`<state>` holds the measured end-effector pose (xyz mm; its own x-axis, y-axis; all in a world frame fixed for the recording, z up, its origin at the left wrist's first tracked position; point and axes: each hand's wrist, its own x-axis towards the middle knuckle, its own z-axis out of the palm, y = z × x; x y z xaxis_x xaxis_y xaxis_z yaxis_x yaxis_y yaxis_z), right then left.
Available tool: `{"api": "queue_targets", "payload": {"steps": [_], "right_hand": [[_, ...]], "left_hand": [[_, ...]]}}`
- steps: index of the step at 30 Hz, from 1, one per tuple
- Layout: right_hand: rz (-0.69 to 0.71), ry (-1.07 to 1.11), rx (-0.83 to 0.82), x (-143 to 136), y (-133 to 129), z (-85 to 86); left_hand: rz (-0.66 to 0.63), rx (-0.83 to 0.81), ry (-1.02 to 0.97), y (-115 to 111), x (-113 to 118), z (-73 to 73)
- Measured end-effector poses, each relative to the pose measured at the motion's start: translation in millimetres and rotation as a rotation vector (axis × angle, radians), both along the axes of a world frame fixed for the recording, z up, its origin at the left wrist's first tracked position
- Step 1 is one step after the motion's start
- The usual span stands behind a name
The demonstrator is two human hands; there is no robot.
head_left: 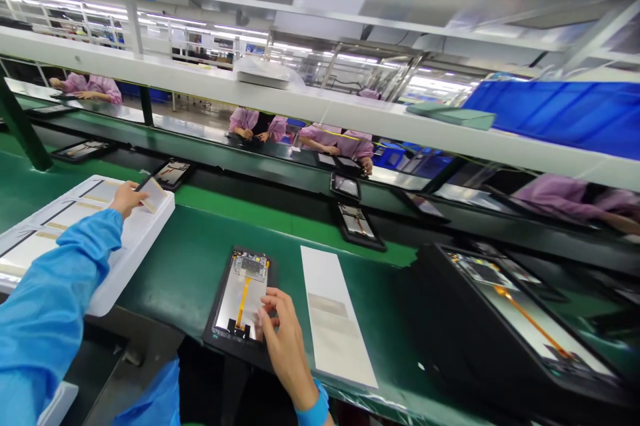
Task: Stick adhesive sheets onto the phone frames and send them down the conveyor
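My left hand [127,199] pinches a flat pale battery pack [154,195] with a tan edge, tilted up at the right rim of a white tray [135,273]. Inside the tray lie more flat packs [25,251] with tan strips and thin black lines. An opened tablet [253,296] lies face down in front of me, its circuit board and orange ribbon cable exposed. Over its right edge is my right hand [285,339], fingers loosely bent and apart, holding nothing; whether the fingertips touch the tablet I cannot tell.
A white sheet [337,319] with a greyish band lies right of the tablet. Farther right, another opened tablet [520,306] rests on a black stack. More tablets [357,221] lie along the line behind. Co-workers in pink sleeves [335,139] sit opposite, below a white shelf [200,79].
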<state>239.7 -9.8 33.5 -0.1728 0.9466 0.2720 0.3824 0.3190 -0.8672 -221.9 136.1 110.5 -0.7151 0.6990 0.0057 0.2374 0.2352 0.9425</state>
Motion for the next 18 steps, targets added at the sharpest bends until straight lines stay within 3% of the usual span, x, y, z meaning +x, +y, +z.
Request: {"api": "queue_targets", "payload": {"steps": [3,7,10,13,18], "right_hand": [[-0.008,-0.023,0.035,-1,0,2.7],[-0.018,-0.057,0.169,-8,-3,12.3],[0.0,-0.114,0.283,-10,-7,16.6],[0.044,-0.252,0.383,-6,-12,16.3],[0.119,-0.512,0.49,11,-22,13.0]], "left_hand": [[-0.084,0.156,-0.125,-20,31,-1.9],[-0.171,0.394,-0.649,-68,107,-18.7],[-0.223,0.285,-0.938,-106,176,-39.4],[-0.283,0.135,-1.025,-134,229,-56.2],[-0.461,0.041,-1.077,-153,269,-64.5]]}}
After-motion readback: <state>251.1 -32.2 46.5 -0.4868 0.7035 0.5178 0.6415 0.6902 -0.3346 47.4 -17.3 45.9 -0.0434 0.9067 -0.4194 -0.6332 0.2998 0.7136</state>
